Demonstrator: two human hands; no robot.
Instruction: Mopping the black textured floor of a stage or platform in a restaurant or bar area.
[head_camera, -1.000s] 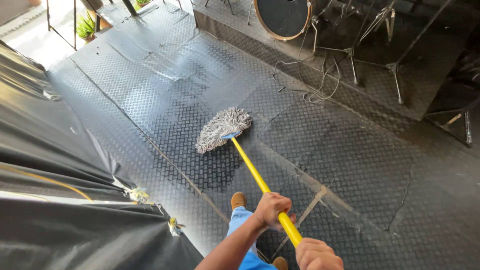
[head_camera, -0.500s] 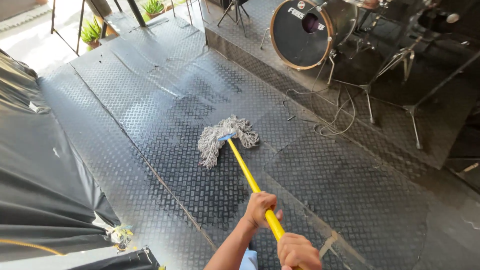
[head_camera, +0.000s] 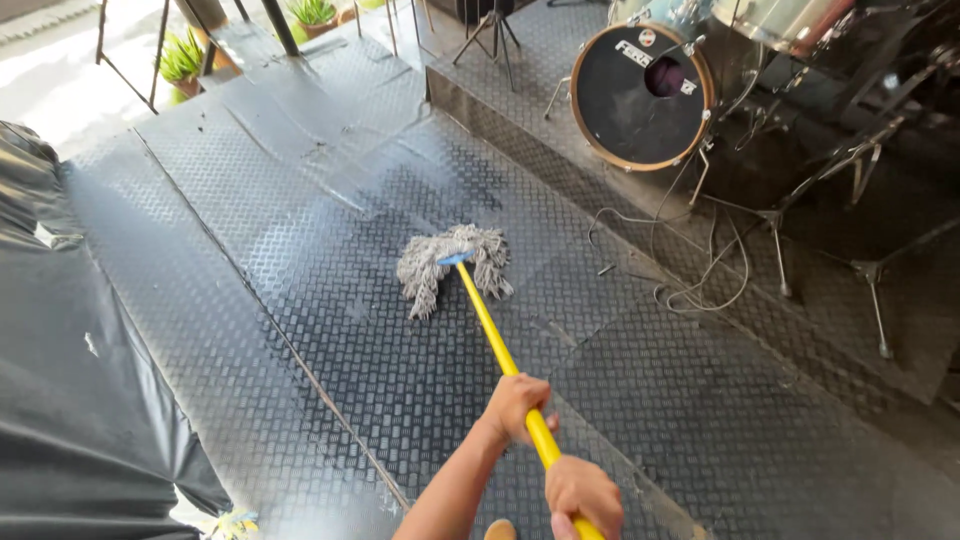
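Note:
A string mop with a grey head (head_camera: 450, 266) lies spread on the black checker-plate floor (head_camera: 300, 260). Its yellow handle (head_camera: 492, 335) runs down toward me. My left hand (head_camera: 518, 403) grips the handle higher up, and my right hand (head_camera: 582, 495) grips it lower, near the bottom edge of the view. The floor around the mop head looks wet and shiny.
A bass drum (head_camera: 640, 95) with stands (head_camera: 780, 240) and loose cables (head_camera: 690, 270) sits on a raised step to the right. A black tarp (head_camera: 60, 400) covers the left side. Potted plants (head_camera: 182, 62) stand at the far left corner.
The mop head has slid forward and to the right across the floor. My view has swung right, bringing the bass drum closer to the middle.

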